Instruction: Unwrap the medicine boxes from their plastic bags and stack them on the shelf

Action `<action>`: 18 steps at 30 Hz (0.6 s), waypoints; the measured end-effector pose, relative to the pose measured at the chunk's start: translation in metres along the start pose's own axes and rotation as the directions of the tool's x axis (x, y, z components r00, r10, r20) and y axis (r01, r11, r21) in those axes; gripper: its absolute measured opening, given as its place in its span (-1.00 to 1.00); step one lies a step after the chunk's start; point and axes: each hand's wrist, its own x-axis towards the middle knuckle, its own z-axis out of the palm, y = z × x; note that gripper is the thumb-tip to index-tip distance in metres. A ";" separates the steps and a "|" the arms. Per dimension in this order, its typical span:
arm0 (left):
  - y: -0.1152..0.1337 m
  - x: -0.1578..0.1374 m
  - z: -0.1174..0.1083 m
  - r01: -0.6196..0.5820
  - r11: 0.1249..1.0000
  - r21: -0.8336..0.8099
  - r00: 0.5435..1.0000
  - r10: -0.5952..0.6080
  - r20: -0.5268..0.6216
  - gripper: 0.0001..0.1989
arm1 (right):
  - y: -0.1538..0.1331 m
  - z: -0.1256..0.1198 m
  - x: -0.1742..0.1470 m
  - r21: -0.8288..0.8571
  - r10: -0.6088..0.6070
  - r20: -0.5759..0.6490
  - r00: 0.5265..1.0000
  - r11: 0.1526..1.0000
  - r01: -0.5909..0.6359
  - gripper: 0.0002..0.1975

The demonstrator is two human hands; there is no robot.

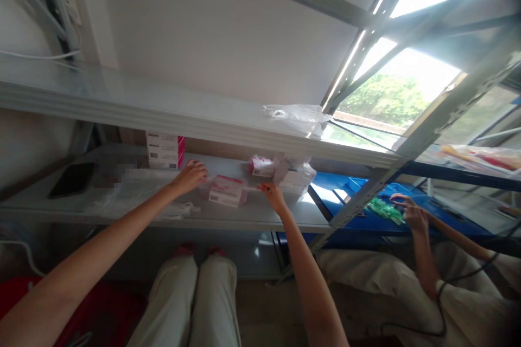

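Note:
A pink-and-white box (226,191) lies on the lower shelf in front of me, inside a clear plastic bag (243,194). At the bag's left end, my left hand (192,174) has its fingers curled together on the plastic. My right hand (272,195) pinches the bag's other end, to the right of the box. Behind my left hand stands a taller white-and-pink box (163,150). Beyond my right hand, more boxes wrapped in clear plastic (293,174) sit close together, with a small pink-and-white pack (261,166) beside them.
Flat clear plastic bags (138,195) and a dark phone-like slab (72,180) lie left on the lower shelf (260,218). The upper shelf (183,111) overhangs it and carries a crumpled clear bag (299,114). At right, another person's hands (415,216) work near green items (385,210).

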 end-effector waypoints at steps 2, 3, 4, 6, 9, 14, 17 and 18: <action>-0.003 0.002 -0.009 0.089 0.995 -0.037 0.995 -0.091 -0.035 -0.87 | -0.017 -0.010 -0.004 -0.129 -0.044 -0.108 0.993 0.991 0.030 -0.76; -0.002 0.003 -0.012 0.121 0.991 -0.048 0.990 -0.124 -0.063 -0.87 | -0.029 -0.012 -0.006 -0.197 -0.077 -0.170 0.982 0.980 0.042 -0.78; 0.001 0.004 -0.015 0.135 0.989 -0.053 0.985 -0.140 -0.098 -0.86 | -0.042 -0.013 -0.008 -0.257 -0.113 -0.219 0.969 0.965 0.054 -0.78; 0.015 0.008 -0.018 0.072 0.996 -0.044 0.986 -0.077 -0.146 -0.74 | -0.071 -0.009 -0.010 -0.332 -0.220 -0.207 0.953 0.932 0.143 -0.75; 0.042 0.014 -0.013 -0.202 0.976 -0.076 0.979 0.199 -0.046 -0.60 | -0.107 0.012 -0.008 -0.319 -0.430 0.067 0.900 0.846 0.427 -0.70; 0.058 0.016 0.005 -0.116 0.972 -0.206 0.958 0.164 0.236 -0.75 | -0.120 0.044 0.000 -0.333 -0.259 0.295 0.920 0.875 0.353 -0.67; 0.054 0.010 0.007 0.036 0.973 -0.229 0.970 0.021 0.241 -0.67 | -0.112 0.043 -0.001 -0.351 -0.179 0.390 0.903 0.878 0.326 -0.66; 0.053 0.007 0.007 0.068 0.968 -0.242 0.972 -0.009 0.235 -0.64 | -0.110 0.041 -0.003 -0.344 -0.179 0.398 0.900 0.880 0.327 -0.66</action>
